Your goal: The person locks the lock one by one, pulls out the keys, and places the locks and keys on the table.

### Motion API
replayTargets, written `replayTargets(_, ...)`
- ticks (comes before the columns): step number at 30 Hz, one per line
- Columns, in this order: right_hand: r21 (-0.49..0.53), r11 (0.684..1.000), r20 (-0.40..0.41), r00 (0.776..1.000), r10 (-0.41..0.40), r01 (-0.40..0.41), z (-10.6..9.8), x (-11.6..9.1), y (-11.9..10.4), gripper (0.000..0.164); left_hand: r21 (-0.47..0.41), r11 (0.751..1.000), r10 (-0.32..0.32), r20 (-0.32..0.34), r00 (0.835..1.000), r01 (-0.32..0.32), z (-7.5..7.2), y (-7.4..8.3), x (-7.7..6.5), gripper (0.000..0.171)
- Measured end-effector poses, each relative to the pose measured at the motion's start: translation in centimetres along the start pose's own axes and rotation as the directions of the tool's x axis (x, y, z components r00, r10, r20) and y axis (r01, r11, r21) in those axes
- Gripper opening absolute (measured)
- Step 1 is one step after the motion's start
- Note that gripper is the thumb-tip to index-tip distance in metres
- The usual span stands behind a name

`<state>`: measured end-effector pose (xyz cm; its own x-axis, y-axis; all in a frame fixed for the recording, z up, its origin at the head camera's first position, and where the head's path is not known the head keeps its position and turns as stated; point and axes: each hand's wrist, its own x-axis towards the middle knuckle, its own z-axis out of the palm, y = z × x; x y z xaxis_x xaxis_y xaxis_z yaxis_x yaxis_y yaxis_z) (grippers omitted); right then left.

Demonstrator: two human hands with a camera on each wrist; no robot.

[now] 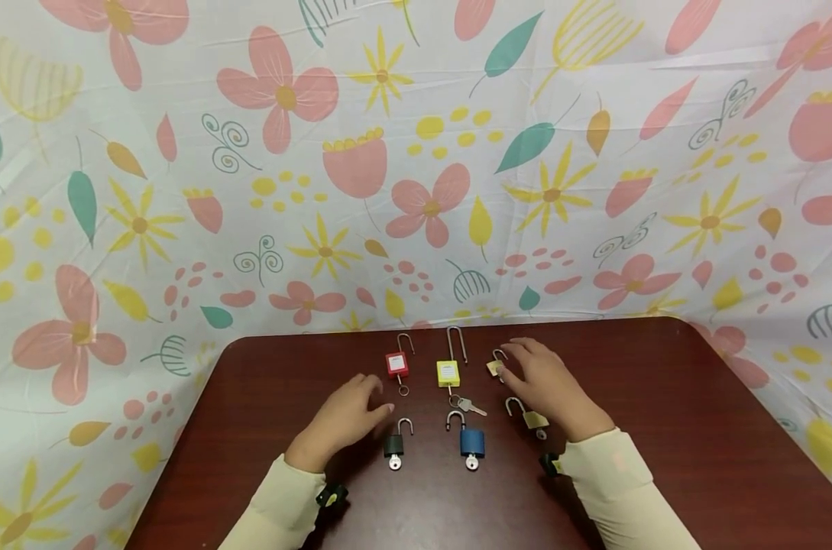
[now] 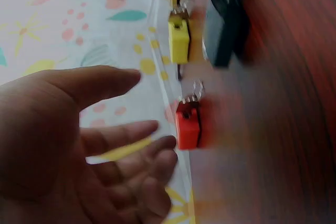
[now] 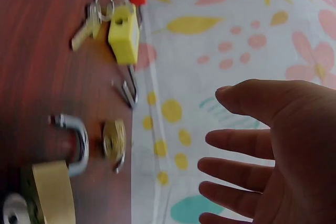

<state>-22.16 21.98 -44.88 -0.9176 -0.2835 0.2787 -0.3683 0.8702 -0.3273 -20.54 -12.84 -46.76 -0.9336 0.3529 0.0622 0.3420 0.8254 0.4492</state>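
Note:
My left hand (image 1: 343, 416) hovers left of the red padlock (image 1: 397, 365) and the black padlock (image 1: 393, 446), fingers loosely bent around nothing. In the left wrist view its thumb and fingers (image 2: 128, 140) are apart, with the red padlock beyond them. My right hand (image 1: 549, 386) is over the small brass padlock (image 1: 494, 369), partly covering it in the head view. Its fingers (image 3: 239, 169) are spread and hold nothing. Just below it lies a larger brass padlock (image 1: 535, 420). Between the hands lie a yellow padlock (image 1: 448, 373) and a blue padlock (image 1: 472, 442). Every shackle stands unlatched.
A key (image 1: 474, 407) hangs on the yellow padlock's ring. Keys also sit in the black and blue padlocks. The dark red-brown table (image 1: 278, 382) meets a flower-print cloth (image 1: 416, 229) along its far edge. Each wrist wears a small black device (image 1: 331, 495).

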Motion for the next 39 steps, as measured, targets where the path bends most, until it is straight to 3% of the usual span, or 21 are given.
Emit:
replayTargets(5, -0.008, 0.999, 0.041, 0.998, -0.039, 0.039, 0.7, -0.1, -1.6, 0.046, 0.010, 1.000, -0.023, 0.069, 0.997, 0.022, 0.7, 0.6, -0.4, 0.029)
replayTargets(12, -0.043, 0.993, 0.054, 0.992, -0.110, 0.113, 1.5, -0.3, -3.9, 0.041, 0.023, 0.996, -0.089, 0.049, 0.995, 0.088, 1.8, 1.8, -1.0, 0.036)
replayTargets(20, -0.050, 0.985, 0.097, 0.982, -0.162, 0.167, 2.5, -0.7, -5.8, 0.040, 0.020, 0.991, -0.133, 0.072, 0.988, 0.132, 2.6, 2.7, -1.6, 0.042)
replayTargets(33, -0.002, 0.982, 0.158, 0.970, -0.187, 0.190, 3.4, -1.0, -7.7, 0.039, -0.040, 0.991, -0.126, 0.010, 0.992, 0.126, 3.5, 2.7, -1.4, 0.040)
replayTargets(39, 0.003, 0.984, 0.183, 0.967, -0.177, 0.179, 3.4, -1.1, -8.1, 0.041, -0.027, 0.994, -0.109, 0.047, 0.993, 0.110, 3.7, 2.8, -1.4, 0.028)
